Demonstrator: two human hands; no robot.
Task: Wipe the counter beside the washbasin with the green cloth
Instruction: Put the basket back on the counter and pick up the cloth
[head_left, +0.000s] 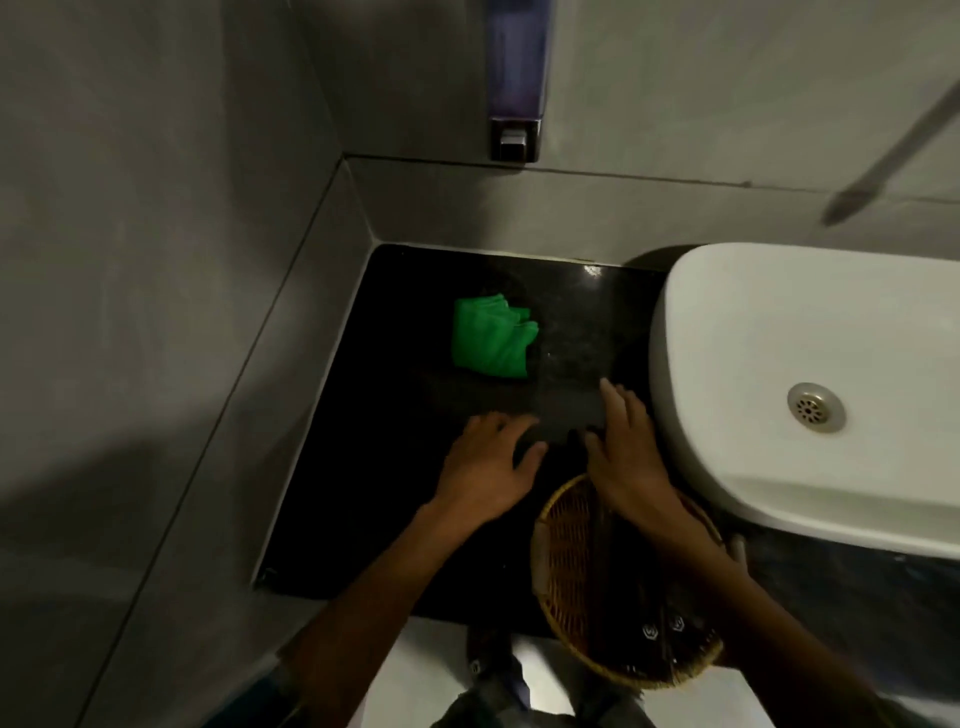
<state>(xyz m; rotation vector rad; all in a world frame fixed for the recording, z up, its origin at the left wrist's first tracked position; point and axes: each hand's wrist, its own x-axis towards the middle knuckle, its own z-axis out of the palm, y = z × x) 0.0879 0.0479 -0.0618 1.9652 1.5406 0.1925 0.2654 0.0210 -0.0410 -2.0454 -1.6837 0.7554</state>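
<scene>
A folded green cloth (491, 338) lies on the black counter (374, 415), towards its far side, with no hand on it. The white washbasin (810, 374) stands to the right of the counter. My left hand (491, 462) rests flat on the counter, fingers apart, a little nearer than the cloth. My right hand (626, 447) lies beside it, fingers spread, close to the basin's left wall. Both hands hold nothing.
A round woven basket (566, 577) sits at the counter's front edge under my right forearm. A soap dispenser (517, 78) hangs on the grey back wall. A grey wall closes the counter's left side. The basin drain (814, 407) shows at right.
</scene>
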